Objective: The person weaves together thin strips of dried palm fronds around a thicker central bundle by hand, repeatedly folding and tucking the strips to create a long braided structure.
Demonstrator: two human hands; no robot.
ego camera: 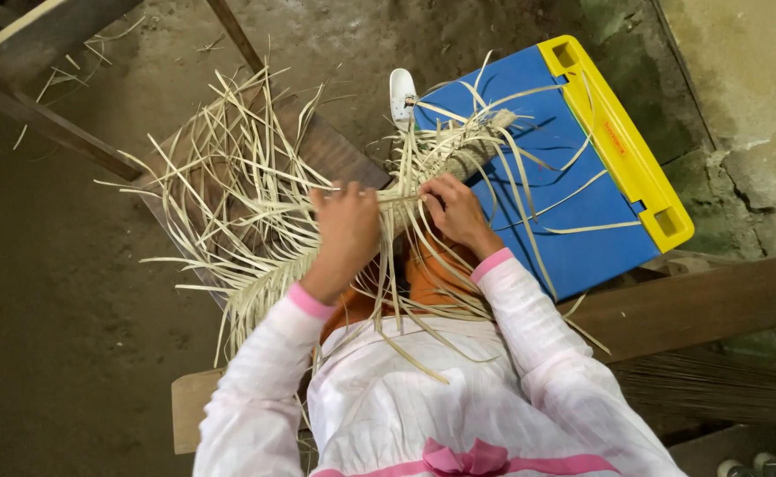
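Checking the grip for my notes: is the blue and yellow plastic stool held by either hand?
No. Both the left hand and right hand grip the pale straw strips; the stool lies untouched behind.

A blue and yellow plastic stool (pixel 582 168) lies overturned on the dirt floor (pixel 61 291), a white sandal (pixel 402 95) just beside it

Small orange rectangular label (pixel 615 139) on the yellow edge of the blue plastic stool (pixel 573 230).
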